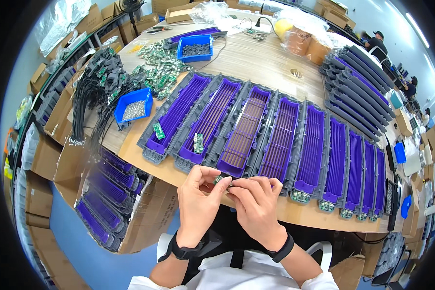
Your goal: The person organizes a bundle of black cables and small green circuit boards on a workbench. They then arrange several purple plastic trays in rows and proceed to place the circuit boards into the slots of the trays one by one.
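Between my two hands, at the near end of a purple-and-grey slatted housing (244,130), is a small green circuit board (217,180). My left hand (196,205) pinches it between thumb and index finger. The fingers of my right hand (257,208) close on its right end and partly hide it. Two loose circuit boards lie on the housings to the left: one green board (158,130) on the leftmost and another board (198,143) on its neighbour. On the right, several housings carry green boards (300,195) at their near ends.
At the left stand a blue bin of small metal parts (134,110), a heap of circuit boards (162,65) and black cables (89,92). A blue bin of dark parts (195,50) sits behind. Stacked housings (357,92) stand far right; a cardboard box (150,217) holds more below left.
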`<state>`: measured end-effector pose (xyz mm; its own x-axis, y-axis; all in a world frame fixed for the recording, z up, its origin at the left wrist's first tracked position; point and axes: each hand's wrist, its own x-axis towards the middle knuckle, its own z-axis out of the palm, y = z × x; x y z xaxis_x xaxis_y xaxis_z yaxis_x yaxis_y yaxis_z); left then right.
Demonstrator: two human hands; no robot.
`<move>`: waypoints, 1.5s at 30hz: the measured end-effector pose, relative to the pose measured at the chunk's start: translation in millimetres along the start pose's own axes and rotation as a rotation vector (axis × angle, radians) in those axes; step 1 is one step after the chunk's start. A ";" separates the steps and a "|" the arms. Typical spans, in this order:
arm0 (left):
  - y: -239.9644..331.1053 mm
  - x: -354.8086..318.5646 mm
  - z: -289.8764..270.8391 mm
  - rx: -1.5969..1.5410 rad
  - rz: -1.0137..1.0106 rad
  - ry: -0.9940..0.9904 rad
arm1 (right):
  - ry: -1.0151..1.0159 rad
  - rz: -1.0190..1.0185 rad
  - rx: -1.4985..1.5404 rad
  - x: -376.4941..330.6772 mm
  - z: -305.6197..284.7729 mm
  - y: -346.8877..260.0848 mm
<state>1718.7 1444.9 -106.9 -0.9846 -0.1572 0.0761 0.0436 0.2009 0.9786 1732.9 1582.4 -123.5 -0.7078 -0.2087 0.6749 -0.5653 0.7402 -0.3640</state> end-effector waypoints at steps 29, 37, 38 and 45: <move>-10.3 39.4 -40.0 0.651 0.682 -0.315 | -0.070 0.002 -0.277 5.5 11.9 -2.9; -9.1 38.2 -39.2 0.662 0.693 -0.317 | -0.117 -0.004 -0.305 -1.3 10.8 -5.3; -7.9 37.4 -40.4 0.666 0.693 -0.322 | -0.127 -0.001 -0.299 -2.0 10.4 -5.5; 2.2 49.5 -64.6 0.663 0.650 -0.132 | -0.106 0.022 -0.236 0.2 0.0 -7.6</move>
<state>1680.9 1375.1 -88.6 -0.8142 0.2819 0.5076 0.5264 0.7272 0.4405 1737.1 1576.8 -120.6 -0.7664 -0.2471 0.5930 -0.4434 0.8714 -0.2099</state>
